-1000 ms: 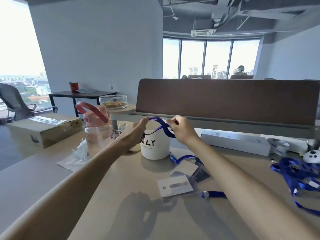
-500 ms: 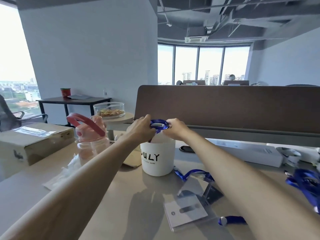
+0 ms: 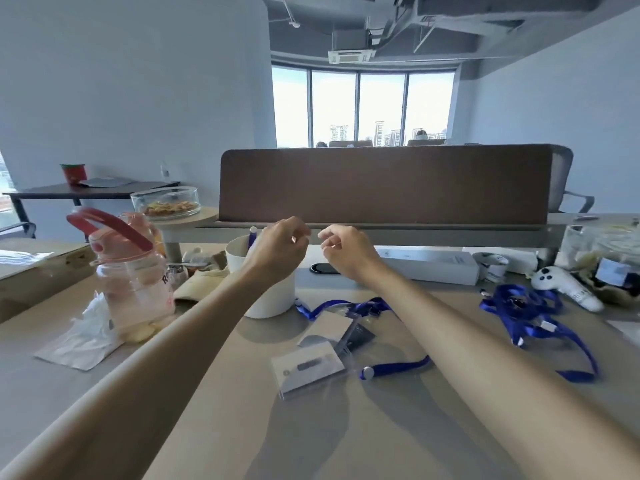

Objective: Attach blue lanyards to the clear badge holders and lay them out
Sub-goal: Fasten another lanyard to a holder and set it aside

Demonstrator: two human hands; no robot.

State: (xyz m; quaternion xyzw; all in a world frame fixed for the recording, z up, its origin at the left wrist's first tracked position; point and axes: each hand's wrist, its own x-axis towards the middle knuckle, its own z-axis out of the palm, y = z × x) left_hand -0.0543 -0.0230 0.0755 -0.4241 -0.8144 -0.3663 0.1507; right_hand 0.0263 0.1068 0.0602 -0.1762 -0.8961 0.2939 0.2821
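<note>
Two hands (image 3: 280, 245), one mug (image 3: 270, 299).

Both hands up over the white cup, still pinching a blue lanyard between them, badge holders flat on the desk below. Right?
Not quite. In the head view the left hand and right hand are up over the white cup, but nothing is between them: the fingers are loosely curled and empty. The blue lanyards lie on the desk, as do the badge holders.

The left hand (image 3: 282, 245) hides part of the white cup (image 3: 268, 299); the cardboard box (image 3: 33, 271) is cut off at the left edge.
</note>
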